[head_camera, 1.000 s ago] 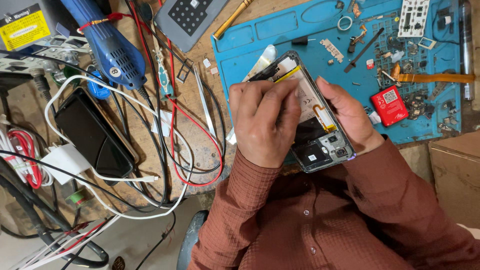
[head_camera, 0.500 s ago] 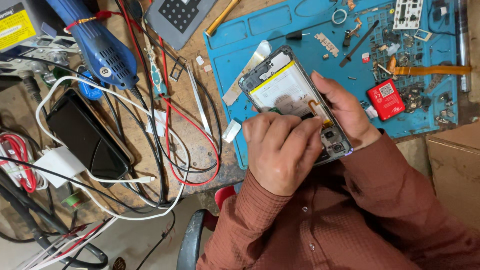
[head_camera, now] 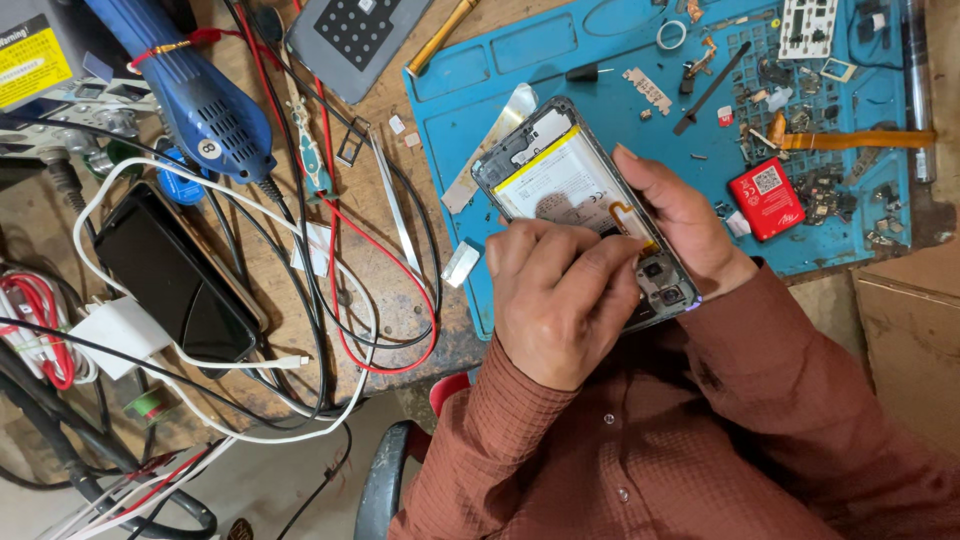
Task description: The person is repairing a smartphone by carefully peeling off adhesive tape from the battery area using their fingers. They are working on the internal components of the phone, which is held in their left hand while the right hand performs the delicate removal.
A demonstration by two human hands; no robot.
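Observation:
An opened phone (head_camera: 560,175) with its back off shows a white battery and an orange flex cable. It is held tilted over the near edge of the blue work mat (head_camera: 620,60). My right hand (head_camera: 690,225) cradles its right side from beneath, thumb along the edge. My left hand (head_camera: 560,300) curls over the phone's lower half, fingertips pinched against the inside next to the flex cable. What the fingertips grip is hidden.
Small parts, a red square box (head_camera: 766,197) and an orange strip (head_camera: 860,140) litter the mat. On the wooden bench to the left lie tweezers (head_camera: 395,200), a blue hot-air gun (head_camera: 195,95), a black phone (head_camera: 170,270), a white charger (head_camera: 118,330) and tangled cables.
My left hand has slid from the phone's upper half down to its lower end, uncovering the battery. The phone has shifted slightly up and right in my right hand.

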